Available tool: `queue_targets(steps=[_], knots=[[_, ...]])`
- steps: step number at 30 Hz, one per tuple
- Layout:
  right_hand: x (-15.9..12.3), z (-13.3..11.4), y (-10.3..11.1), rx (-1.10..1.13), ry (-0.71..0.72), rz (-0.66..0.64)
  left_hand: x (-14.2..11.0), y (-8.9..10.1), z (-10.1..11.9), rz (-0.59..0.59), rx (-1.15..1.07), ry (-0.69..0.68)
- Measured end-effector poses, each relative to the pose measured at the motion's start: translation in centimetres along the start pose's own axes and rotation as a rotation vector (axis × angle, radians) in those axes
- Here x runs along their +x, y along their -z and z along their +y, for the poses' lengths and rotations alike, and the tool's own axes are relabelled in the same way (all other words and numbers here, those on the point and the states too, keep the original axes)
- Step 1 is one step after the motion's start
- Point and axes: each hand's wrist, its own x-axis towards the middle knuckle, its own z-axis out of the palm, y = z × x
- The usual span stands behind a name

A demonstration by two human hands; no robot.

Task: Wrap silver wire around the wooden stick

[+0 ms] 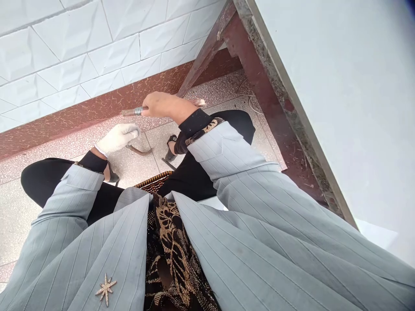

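My right hand [162,105], bare, is wrapped round a brown wooden handle [128,112] bound with silvery wire near its left end. To the right, past my wrist, shows a stick's pale, rough end [200,103]; whether it belongs to the same handle I cannot tell. Lower and to the left is my left hand [117,137] in a white knit glove, its fingers curled closed. What they hold, if anything, is hidden. A curved brown rod [140,150] shows just below the gloved fingers; I cannot tell whether it is gripped or lies on the floor.
A white-tiled wall [113,56] with a red-brown skirting [74,106] runs ahead. On the right stands a white-topped table [337,86] with a red-brown frame and slanted leg [207,49]. Between my knees is a woven brown edge [154,181] above the speckled floor tiles [136,166].
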Motion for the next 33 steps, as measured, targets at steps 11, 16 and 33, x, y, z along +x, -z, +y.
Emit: queue_targets(steps=[11,16,33], knots=[[-1.1,-0.8,0.3,0.016,0.215,-0.477,-0.2,2.0,0.5,0.178,0.121,0.013],[-2.2,-0.6,1.3,0.278,0.247,-0.489,-0.2,2.2,0.1,0.184,0.037,-0.002],[-2.9,0.2,2.1,0.349,0.494,-0.461,0.5,1.4,-1.5,0.161,-0.144,-0.065]])
